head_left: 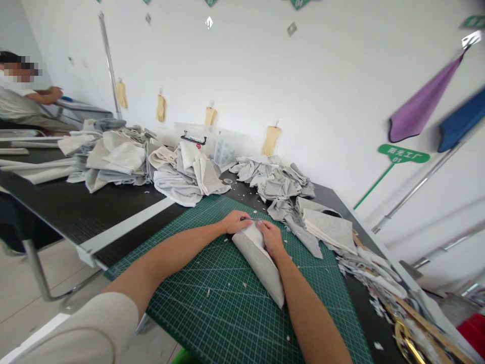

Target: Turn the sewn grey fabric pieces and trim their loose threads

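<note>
Both my hands meet at the far end of a folded grey and white cloth (259, 260), which slants over the green cutting mat (212, 313). My left hand (237, 222) pinches its upper left corner, near a small dark, thin item too small to make out. On the right, my right hand (271, 236) has its fingers closed on the cloth's upper right edge. The cloth's lower end points toward my right forearm. Small white scraps lie scattered on the mat around it.
Behind the mat are piles of grey and white cloth (185, 174), more cloth pieces (273, 177) and a clear plastic box (223, 146). Gold-handled scissors (405, 336) and strips lie at the right edge. A person (22, 96) sits far left.
</note>
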Action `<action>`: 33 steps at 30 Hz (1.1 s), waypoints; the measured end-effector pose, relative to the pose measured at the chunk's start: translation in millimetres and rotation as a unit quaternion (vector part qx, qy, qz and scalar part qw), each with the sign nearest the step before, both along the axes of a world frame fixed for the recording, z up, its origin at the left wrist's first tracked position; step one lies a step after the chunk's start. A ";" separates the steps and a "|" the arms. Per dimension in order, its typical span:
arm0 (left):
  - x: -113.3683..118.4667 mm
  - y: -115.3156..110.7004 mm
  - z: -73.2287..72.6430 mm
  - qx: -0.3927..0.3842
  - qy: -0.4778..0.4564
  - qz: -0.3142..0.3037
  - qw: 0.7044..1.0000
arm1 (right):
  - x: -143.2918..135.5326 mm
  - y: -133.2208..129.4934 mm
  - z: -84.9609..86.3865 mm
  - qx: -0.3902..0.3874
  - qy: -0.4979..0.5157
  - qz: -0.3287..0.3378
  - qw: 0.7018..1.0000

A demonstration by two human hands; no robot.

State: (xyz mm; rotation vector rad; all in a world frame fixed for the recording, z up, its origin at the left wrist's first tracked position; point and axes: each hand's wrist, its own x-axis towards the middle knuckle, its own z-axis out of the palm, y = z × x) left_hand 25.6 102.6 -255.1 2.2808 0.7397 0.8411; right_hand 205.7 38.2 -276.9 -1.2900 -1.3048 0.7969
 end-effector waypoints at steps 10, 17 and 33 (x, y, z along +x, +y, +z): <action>0.6 -2.7 2.0 0.011 0.009 -0.012 1.000 | 1.0 -2.1 2.0 0.005 -0.033 -0.005 0.999; 0.8 -3.0 2.5 0.011 0.025 -0.006 1.000 | 1.3 -4.1 4.0 0.008 -0.047 -0.006 0.999; 2.2 -1.4 0.3 -0.006 -0.001 0.020 1.000 | 0.5 -3.4 2.9 0.007 -0.025 -0.031 0.999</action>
